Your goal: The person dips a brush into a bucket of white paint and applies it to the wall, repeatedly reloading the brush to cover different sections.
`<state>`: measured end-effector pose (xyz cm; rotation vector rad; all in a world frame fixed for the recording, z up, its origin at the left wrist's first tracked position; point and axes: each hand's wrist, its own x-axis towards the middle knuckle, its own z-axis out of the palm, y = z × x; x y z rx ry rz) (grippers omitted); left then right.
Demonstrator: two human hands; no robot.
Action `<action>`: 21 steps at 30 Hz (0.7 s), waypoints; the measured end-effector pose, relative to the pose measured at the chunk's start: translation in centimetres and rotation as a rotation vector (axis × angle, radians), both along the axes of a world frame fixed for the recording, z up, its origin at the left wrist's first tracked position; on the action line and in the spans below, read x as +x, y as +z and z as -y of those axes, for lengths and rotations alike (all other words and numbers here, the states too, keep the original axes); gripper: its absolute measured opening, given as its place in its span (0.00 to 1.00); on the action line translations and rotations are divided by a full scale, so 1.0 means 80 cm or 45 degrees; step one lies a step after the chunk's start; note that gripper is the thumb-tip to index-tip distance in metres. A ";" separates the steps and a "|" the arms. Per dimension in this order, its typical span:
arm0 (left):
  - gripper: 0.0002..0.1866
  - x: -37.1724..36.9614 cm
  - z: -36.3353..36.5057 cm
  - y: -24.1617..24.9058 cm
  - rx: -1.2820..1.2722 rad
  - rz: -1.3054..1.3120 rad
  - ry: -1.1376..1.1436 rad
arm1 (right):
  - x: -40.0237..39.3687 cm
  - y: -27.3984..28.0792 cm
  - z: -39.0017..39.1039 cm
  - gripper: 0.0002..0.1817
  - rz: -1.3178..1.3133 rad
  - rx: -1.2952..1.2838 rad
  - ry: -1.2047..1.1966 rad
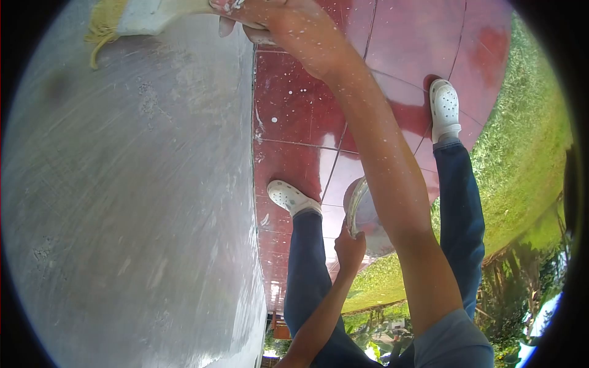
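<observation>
At the top, my right hand (254,18), specked with white paint, is closed around the handle of a wide paintbrush (141,17). Its yellowish bristles (105,24) point left, over or against the grey wall (135,184); contact is hard to tell. Lower down, my left hand (351,250) grips the rim of a round bucket (373,230) smeared with white. My right forearm hides part of that bucket, and its contents cannot be made out. White streaks and brush marks cover the wall.
Glossy red floor tiles (294,116) with white drips run along the wall's base. My feet, in white clogs (445,110), stand on them, legs apart. Grass (515,165) borders the tiles on the right, with plants (515,282) beyond.
</observation>
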<state>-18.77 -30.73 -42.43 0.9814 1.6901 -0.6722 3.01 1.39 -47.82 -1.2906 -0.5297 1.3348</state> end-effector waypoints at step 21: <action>0.36 -0.006 0.010 -0.012 0.082 0.020 0.000 | 0.030 -0.033 -0.033 0.23 -0.035 0.020 -0.037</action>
